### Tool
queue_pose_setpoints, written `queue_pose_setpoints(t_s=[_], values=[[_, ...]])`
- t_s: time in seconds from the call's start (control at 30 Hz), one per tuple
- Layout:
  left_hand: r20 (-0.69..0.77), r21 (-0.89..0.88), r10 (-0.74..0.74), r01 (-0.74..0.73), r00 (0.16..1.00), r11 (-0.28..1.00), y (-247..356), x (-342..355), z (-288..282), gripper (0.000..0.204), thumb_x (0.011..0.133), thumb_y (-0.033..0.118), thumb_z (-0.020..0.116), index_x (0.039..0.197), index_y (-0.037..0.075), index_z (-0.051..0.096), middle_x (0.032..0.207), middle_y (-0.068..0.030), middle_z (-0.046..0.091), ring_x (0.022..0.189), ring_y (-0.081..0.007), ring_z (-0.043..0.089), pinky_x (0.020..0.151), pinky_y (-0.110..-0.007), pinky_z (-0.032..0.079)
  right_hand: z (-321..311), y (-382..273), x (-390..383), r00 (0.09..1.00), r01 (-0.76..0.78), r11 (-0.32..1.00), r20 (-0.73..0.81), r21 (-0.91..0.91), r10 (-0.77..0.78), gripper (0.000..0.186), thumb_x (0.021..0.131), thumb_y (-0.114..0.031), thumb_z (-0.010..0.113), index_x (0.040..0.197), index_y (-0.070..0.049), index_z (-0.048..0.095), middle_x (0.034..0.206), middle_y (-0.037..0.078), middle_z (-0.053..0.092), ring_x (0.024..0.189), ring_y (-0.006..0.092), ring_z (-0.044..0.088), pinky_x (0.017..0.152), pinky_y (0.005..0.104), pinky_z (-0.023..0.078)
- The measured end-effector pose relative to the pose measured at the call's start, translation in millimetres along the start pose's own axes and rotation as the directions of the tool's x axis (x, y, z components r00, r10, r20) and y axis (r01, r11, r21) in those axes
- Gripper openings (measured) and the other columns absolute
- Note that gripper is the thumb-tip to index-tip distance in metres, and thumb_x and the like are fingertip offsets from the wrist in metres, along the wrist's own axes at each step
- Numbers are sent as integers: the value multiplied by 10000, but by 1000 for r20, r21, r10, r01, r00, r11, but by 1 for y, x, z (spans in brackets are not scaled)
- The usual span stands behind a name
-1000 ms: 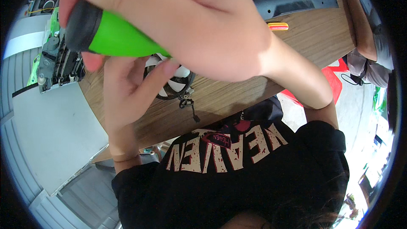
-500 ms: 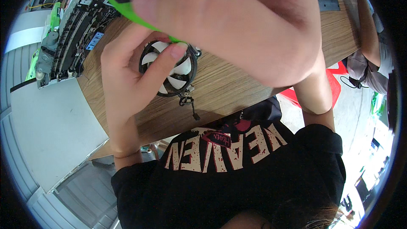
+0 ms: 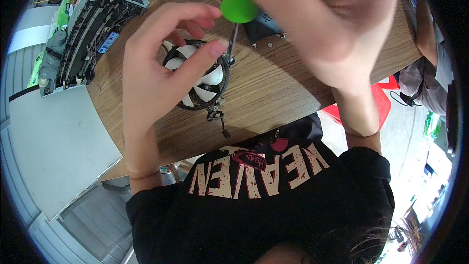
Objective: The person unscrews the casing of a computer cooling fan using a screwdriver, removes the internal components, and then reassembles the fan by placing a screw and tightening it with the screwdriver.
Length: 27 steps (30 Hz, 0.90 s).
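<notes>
My right hand (image 3: 337,29) is closed round the green handle of a screwdriver (image 3: 239,7), and much of the handle is hidden behind it. The thin shaft runs down to a mounting lug on the right rim of a round cooling fan (image 3: 211,77). This fan has white blades, a black frame and a short cable with a dark plug (image 3: 225,133). Above the fan's left side is my left hand (image 3: 151,68), thumb and fingers apart. Its thumb tip is close to the shaft and its forefinger is by the handle; contact cannot be made out.
Two small screws (image 3: 269,45) lie beyond the fan, beside a dark perforated panel (image 3: 266,24). A dismantled machine part (image 3: 88,39) stands at the far left of the wooden table (image 3: 273,95). Red plastic (image 3: 383,105) and another person's arm (image 3: 424,24) are at the right.
The screwdriver and my right hand have shifted right, and the shaft now shows beside the fan. My left fingers have spread from the thumb. The fan has hardly moved.
</notes>
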<state>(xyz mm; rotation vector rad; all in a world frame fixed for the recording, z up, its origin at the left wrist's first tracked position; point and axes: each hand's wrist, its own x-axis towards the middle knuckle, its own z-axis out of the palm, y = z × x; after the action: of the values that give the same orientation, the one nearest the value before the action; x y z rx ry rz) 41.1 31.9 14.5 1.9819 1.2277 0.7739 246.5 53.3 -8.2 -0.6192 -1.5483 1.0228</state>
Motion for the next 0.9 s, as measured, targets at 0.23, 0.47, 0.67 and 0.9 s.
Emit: queue_pose_setpoints(t_s=[0.23,0.47,0.67,0.9], values=[[30,205,248,-249,968,947,-8,9,8,198,768,-11,616,953,51,653,905,-75,624,734,-168,611,638,-263,461,-7,3,-6,999,1,998,-34,-59,-3,335,901,-283,556,1022,27,523,795,102,565,687,167,595,594,269,486],[27,170,146,-148,989,974,-11,3,9,185,785,-21,583,947,38,652,849,-87,624,710,-177,611,635,-267,463,0,12,-6,1000,12,997,-20,-71,-14,347,902,-281,554,1058,25,503,828,108,562,709,177,602,609,274,495],[53,196,103,-112,993,974,-12,2,7,168,821,1,572,972,20,643,896,-83,631,787,-165,601,701,-258,454,1,18,-3,999,27,996,-20,-82,-29,360,904,-279,552,1089,23,486,856,113,559,729,186,608,622,278,503],[87,188,50,-66,995,980,-15,1,4,176,854,3,552,1010,5,635,961,-78,637,876,-136,586,783,-245,444,-1,19,-5,997,40,994,-59,-106,-46,379,905,-277,549,1125,20,466,890,118,556,751,195,616,638,282,512]])
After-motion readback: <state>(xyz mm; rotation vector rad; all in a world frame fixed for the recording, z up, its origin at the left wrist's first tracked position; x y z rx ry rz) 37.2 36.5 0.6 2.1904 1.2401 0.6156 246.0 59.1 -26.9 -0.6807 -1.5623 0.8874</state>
